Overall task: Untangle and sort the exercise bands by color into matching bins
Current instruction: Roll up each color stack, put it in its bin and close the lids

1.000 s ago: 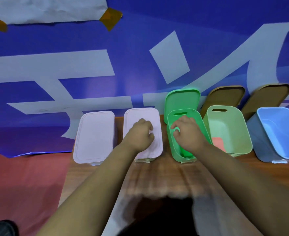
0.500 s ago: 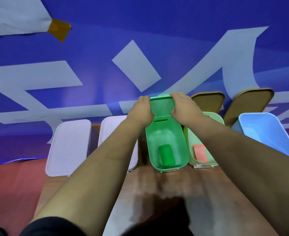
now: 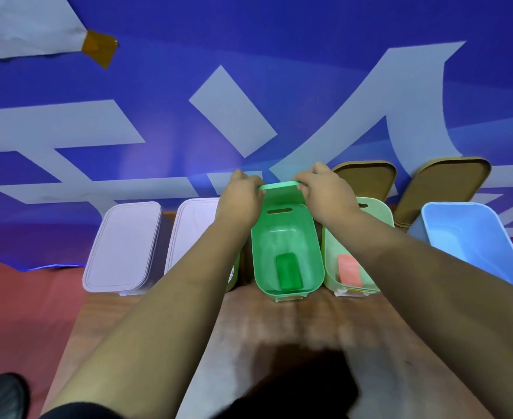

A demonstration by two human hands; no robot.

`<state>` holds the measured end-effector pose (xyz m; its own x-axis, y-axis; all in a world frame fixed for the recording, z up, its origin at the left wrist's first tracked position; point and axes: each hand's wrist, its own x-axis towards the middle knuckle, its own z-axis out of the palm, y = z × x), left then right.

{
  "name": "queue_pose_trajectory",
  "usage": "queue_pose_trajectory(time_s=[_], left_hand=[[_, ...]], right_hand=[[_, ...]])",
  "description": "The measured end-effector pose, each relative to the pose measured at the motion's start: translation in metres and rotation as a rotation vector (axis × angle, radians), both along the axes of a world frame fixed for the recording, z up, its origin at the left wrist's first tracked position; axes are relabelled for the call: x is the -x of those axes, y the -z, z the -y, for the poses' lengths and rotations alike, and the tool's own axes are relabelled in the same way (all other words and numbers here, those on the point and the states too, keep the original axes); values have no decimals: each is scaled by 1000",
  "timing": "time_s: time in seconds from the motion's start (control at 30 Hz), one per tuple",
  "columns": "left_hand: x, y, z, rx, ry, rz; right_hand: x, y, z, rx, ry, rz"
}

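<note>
Grip: the left hand (image 3: 240, 201) and right hand (image 3: 324, 192) each have fingers curled over the top edge of the green lid (image 3: 282, 193), one at each upper corner. Both hold it firmly; neither is free.

Lid: it stands on end against the far end of the green bin (image 3: 279, 225), its long axis roughly upright.

Bin: open, with its long axis running straight away from the person. Its opening lies below the hands and toward the person, so in my judgement closing it means tipping the lid forward and down along that axis. Both hands are equally placed for this.

Contents: a folded green band (image 3: 288, 275) lies flat on the bin floor at the near end, lengthwise with the bin (colour matches). A pink band (image 3: 349, 269) lies in the pale green bin (image 3: 379, 207) just to the right.

Surroundings: a blue bin (image 3: 476, 237) stands open farther right; two lilac boxes (image 3: 122, 246) to the left have lids on; two brown lids (image 3: 367, 176) lean on the banner behind.
</note>
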<state>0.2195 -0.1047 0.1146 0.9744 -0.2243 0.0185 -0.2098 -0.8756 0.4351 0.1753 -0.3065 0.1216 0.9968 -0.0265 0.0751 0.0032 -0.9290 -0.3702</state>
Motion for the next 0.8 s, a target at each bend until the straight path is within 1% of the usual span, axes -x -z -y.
queue_pose_trajectory(time_s=[0.13, 0.2, 0.27, 0.37, 0.5, 0.67, 0.8], left_hand=[[45, -6, -13, 121, 22, 69], [71, 0, -20, 126, 45, 80], [95, 10, -25, 84, 83, 80], [124, 29, -29, -24, 158, 53], [148, 46, -26, -135, 242, -9], [170, 58, -24, -248, 328, 47], [181, 72, -26, -274, 358, 80]], right_hand=[[43, -3, 1, -96, -42, 72], [69, 3, -1, -143, -55, 84], [95, 14, -3, -148, -60, 88], [125, 37, -3, -62, -99, 91], [150, 61, -4, 59, -184, 44], [169, 74, -10, 211, -204, -53], [176, 76, -18, 282, -233, -123]])
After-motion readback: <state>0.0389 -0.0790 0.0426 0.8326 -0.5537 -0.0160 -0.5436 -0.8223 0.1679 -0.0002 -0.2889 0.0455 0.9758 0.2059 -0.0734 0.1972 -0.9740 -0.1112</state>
